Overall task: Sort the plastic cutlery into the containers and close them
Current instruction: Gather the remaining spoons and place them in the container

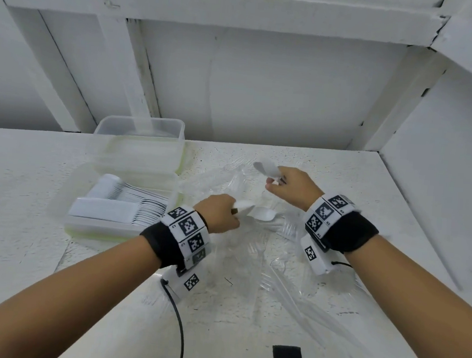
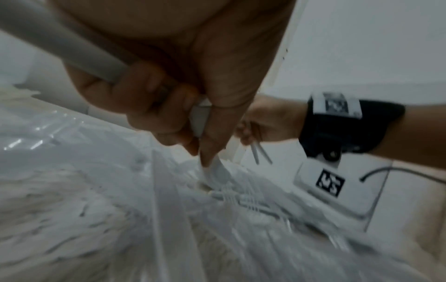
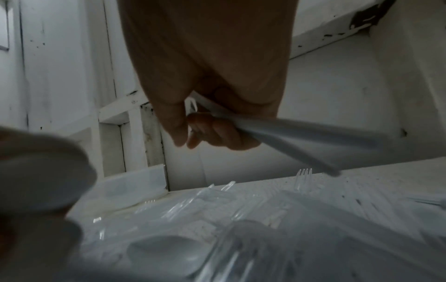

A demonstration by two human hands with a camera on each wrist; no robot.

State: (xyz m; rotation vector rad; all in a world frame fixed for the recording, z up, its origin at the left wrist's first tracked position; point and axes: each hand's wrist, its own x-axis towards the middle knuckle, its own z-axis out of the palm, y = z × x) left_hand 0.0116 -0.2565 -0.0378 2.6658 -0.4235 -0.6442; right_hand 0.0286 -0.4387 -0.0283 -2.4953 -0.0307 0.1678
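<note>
My left hand (image 1: 220, 216) fingers curl round white spoons (image 1: 245, 206), tips down in the clear fork pile (image 1: 262, 255). My right hand (image 1: 294, 188) pinches two more white spoons (image 1: 267, 168) above that pile. Left of it, open near container (image 1: 82, 222) holds stacked white spoons in rows. Far container (image 1: 139, 133) behind it: contents unclear. All on the white table (image 1: 30, 166).
</note>
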